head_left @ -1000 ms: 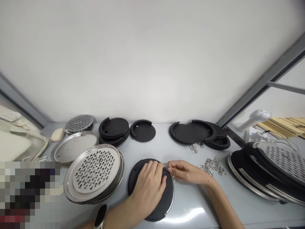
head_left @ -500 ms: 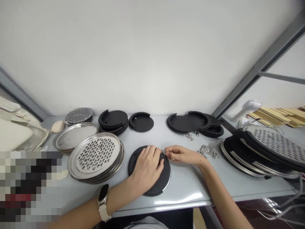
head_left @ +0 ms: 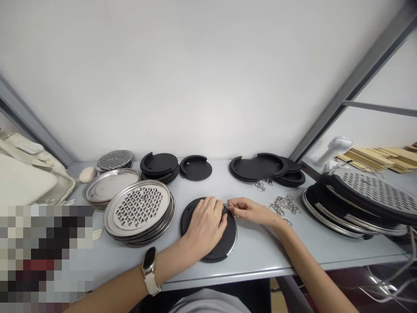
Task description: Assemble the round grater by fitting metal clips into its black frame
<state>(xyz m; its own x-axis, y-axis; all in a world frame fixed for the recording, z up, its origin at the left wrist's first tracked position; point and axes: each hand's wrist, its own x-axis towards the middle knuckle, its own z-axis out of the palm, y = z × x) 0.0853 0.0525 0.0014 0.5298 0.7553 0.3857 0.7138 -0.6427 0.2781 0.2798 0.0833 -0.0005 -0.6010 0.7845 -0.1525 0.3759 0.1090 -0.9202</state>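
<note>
A black round cover [head_left: 211, 254] with a metal rim showing along its right side lies flat on the grey table near the front edge. My left hand [head_left: 206, 224] rests palm down across it, its fingers close together and bent over the far edge. At that far right edge, my right hand [head_left: 243, 210] pinches a small metal clip [head_left: 226, 205], partly hidden by the fingertips. To the right of my right hand lies a loose heap of metal clips [head_left: 284, 204]. A stack of round metal grater plates [head_left: 143, 206] stands left of the cover.
More black covers [head_left: 195, 169] lie along the wall, several stacked at the right [head_left: 259, 167]. Covered grater discs [head_left: 361, 204] pile up at the far right. Behind them are a white handheld device [head_left: 337, 148] and wooden strips [head_left: 374, 156]. A cream bag [head_left: 29, 169] is at the left.
The view has shifted slightly, so things on the left appear a little further right. Both hands stay at the cover in nearly the same pose.
</note>
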